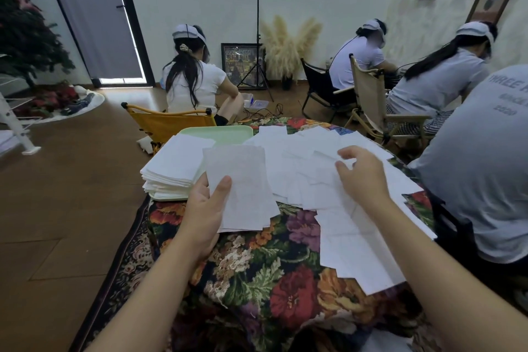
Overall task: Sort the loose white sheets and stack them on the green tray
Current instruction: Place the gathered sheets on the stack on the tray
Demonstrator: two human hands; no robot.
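Many loose sheets cover the floral tabletop. Left hand pinches a few sheets beside the stack on the green tray; right hand rests, fingers curled, on the loose ones.

I am wearing nothing on either forearm: both are showing bare from the lower frame edge up to the wrists, no sleeve edge visible. My left hand and right hand are carrying no gloves, rings, watch or bands.
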